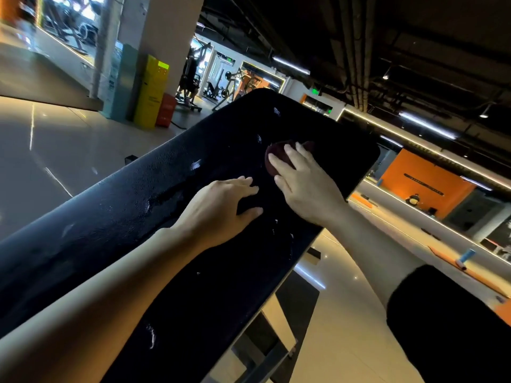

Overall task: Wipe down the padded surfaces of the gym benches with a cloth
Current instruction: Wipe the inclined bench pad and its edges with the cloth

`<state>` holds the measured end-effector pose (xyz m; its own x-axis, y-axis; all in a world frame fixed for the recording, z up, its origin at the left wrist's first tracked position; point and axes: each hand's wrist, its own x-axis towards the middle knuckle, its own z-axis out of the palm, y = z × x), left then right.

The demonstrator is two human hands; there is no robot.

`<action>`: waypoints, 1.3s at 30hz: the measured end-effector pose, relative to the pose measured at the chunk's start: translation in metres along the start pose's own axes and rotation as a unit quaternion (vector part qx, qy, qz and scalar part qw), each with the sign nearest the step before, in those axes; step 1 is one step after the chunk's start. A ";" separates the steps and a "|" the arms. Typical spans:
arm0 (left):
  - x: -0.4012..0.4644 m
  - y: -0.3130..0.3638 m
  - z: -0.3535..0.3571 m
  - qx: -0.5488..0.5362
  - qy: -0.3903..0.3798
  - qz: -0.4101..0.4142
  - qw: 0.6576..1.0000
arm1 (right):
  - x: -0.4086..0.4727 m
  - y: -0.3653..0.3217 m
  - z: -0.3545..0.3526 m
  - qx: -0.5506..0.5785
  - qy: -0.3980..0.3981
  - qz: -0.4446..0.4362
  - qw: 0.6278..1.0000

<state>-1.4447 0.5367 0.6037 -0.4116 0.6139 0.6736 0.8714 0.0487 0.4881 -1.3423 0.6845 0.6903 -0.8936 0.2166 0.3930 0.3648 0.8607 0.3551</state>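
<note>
Under R hand (pixel 301 186): cloth (pixel 273 158)

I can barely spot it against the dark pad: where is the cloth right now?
In the head view the dark red cloth lies on the black bench pad, towards its far end, under the right hand's fingers; the left hand rests flat just nearer.

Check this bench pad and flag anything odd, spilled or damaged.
Wet streaks and droplets glisten on the black pad, likely wiping moisture rather than damage. The right hand presses a dark red cloth; the left hand rests flat.
</note>
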 end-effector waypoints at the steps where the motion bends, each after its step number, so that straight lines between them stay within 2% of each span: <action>1: -0.003 -0.004 -0.003 0.009 0.016 -0.008 1.000 | -0.016 -0.002 0.000 0.012 0.010 -0.029 0.999; 4: -0.015 -0.016 -0.014 0.031 0.028 -0.021 0.999 | -0.022 0.009 -0.003 0.015 0.010 -0.036 0.999; 7: -0.028 -0.020 -0.022 0.052 -0.004 -0.023 0.998 | 0.016 0.010 -0.003 -0.009 0.000 0.046 0.999; 9: -0.034 -0.020 -0.023 0.060 -0.018 -0.031 0.998 | 0.027 -0.006 -0.001 -0.004 -0.003 0.064 0.998; 11: -0.039 -0.018 -0.022 0.062 -0.031 -0.037 0.997 | 0.014 -0.025 0.004 0.014 -0.011 0.033 0.999; 14: -0.045 -0.015 -0.020 0.057 -0.035 -0.036 0.997 | -0.025 -0.040 0.007 0.039 -0.009 -0.062 0.997; 16: -0.052 -0.014 -0.020 0.053 -0.031 -0.035 0.998 | -0.031 -0.028 0.005 0.027 -0.006 -0.073 0.997; 20: -0.069 -0.012 -0.025 0.053 -0.046 -0.034 0.997 | -0.010 -0.001 0.000 -0.014 0.033 0.054 0.998; 22: -0.074 -0.008 -0.025 0.056 -0.053 -0.038 0.996 | -0.014 -0.020 0.003 -0.008 0.038 0.067 0.997; 26: -0.077 0.000 -0.021 0.057 -0.033 -0.053 0.996 | -0.054 -0.061 0.014 0.032 0.014 -0.066 0.997; 28: -0.081 0.002 -0.020 0.054 -0.029 -0.057 0.997 | -0.063 -0.045 0.008 0.028 -0.004 -0.083 0.996; 31: -0.088 0.001 -0.020 0.062 -0.035 -0.057 0.996 | -0.052 -0.006 0.000 -0.008 0.032 0.011 0.999; 33: -0.091 0.001 -0.019 0.067 -0.029 -0.059 0.996 | -0.041 -0.014 0.000 -0.005 0.052 0.076 0.996; 34: -0.090 0.002 -0.018 0.068 -0.027 -0.063 0.995 | -0.040 -0.028 0.003 0.002 0.050 0.077 0.996; 37: -0.089 0.006 -0.017 0.061 -0.023 -0.076 0.995 | -0.053 -0.067 0.018 0.021 0.039 -0.025 0.999; 39: -0.089 0.007 -0.017 0.060 -0.021 -0.074 0.995 | -0.061 -0.070 0.018 0.038 0.032 -0.057 0.997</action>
<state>-1.4062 0.4690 0.5563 -0.5279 0.6250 0.5751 0.8291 0.2324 0.5086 -1.3185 0.6189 0.6264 -0.9089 0.0870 0.4079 0.2383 0.9110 0.3367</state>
